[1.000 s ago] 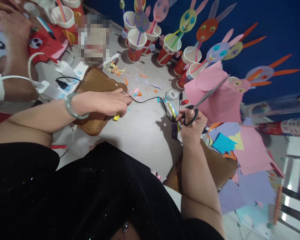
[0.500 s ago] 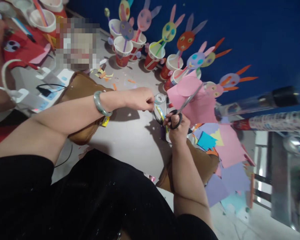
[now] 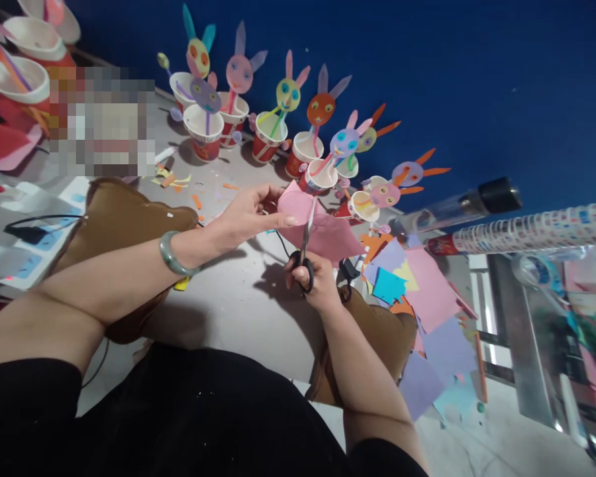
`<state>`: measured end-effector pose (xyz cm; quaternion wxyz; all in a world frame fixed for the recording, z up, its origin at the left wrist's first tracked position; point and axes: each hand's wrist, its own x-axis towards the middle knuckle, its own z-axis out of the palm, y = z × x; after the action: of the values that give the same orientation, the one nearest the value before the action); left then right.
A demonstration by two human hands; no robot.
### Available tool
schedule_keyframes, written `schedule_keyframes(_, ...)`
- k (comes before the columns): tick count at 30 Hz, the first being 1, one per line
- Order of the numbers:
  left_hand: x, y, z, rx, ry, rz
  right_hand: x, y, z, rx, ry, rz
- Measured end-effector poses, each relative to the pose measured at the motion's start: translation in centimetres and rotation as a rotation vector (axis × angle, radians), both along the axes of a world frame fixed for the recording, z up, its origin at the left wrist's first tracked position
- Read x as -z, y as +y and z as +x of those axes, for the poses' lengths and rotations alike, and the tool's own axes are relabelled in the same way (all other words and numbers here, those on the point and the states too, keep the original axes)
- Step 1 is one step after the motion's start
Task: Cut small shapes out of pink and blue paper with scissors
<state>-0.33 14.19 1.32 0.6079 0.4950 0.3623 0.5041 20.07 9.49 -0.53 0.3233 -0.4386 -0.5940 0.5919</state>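
My left hand (image 3: pixel 251 215), with a jade-coloured bangle on its wrist, pinches the left edge of a sheet of pink paper (image 3: pixel 330 237). A rounded part of the pink paper stands up between its thumb and fingers. My right hand (image 3: pixel 318 281) is closed round the black handles of a pair of scissors (image 3: pixel 305 246). The blades point up and away, against the pink paper beside the rounded part. Whether they are cutting through it I cannot tell. Both hands are above the pale table (image 3: pixel 248 305).
Red-and-white paper cups (image 3: pixel 269 136) with paper rabbit heads line the blue wall (image 3: pixel 427 79). Brown cushions (image 3: pixel 124 232) flank the table's middle. Coloured paper sheets (image 3: pixel 437 285) lie at right, below a long stack of cups (image 3: pixel 531 232). A power strip (image 3: pixel 44 245) sits at left.
My left hand has gone from a closed fist apart from the paper to pinching its edge. The pink paper and scissors have come left and nearer that hand. The view has shifted.
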Motion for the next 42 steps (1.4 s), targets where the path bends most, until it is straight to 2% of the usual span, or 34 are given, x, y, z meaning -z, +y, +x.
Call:
schedule_keyframes(4, -0.2, -0.3, 0.1, 0.027, -0.057, -0.031, 0.1, -0.2, -0.2, -0.039, 0.019, -0.071)
schedule_keyframes(10, -0.5, -0.6, 0.2, 0.026, 0.011, -0.073, 0.1, -0.3, -0.1, -0.037, 0.011, -0.089)
schedule_keyframes(23, -0.4, -1.0, 0.1, 0.03, 0.152, -0.053, 0.4, -0.2, 0.6, -0.055, -0.049, 0.007)
schedule_keyframes(36, -0.8, -1.3, 0.2, 0.1, 0.113, -0.094, -0.4, 0.0, 0.6, -0.048, -0.046, 0.004)
schedule_keyframes(42, -0.5, -1.0, -0.1, 0.137, 0.087, -0.104, -0.6, 0.0, 0.8, -0.073, 0.028, -0.023)
